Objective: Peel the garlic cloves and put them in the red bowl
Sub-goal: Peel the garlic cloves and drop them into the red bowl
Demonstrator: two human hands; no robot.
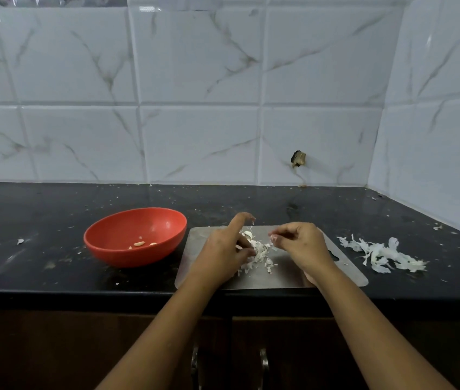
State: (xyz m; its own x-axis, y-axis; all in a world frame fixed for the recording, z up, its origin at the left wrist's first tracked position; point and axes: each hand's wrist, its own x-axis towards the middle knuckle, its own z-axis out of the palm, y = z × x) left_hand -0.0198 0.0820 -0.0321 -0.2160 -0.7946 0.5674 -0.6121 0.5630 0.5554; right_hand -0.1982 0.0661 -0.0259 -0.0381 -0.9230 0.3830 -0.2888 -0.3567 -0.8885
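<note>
A red bowl point(135, 237) stands on the black counter left of a steel cutting board point(344, 273); a few peeled garlic cloves point(139, 244) lie in its bottom. On the board sits a heap of white garlic skins point(259, 256) with a clove point(248, 235) at its far edge. My left hand point(223, 249) lies over the heap's left side, index finger stretched out, thumb and other fingers curled into the skins. My right hand point(299, 243) hovers at the heap's right, fingertips pinching a small pale piece, skin or clove I cannot tell.
A second pile of peeled skins point(383, 254) lies on the counter right of the board. Small skin flakes dot the black counter point(40, 220). A tiled wall closes the back and right corner. Cabinet doors with handles point(264, 361) are below the counter edge.
</note>
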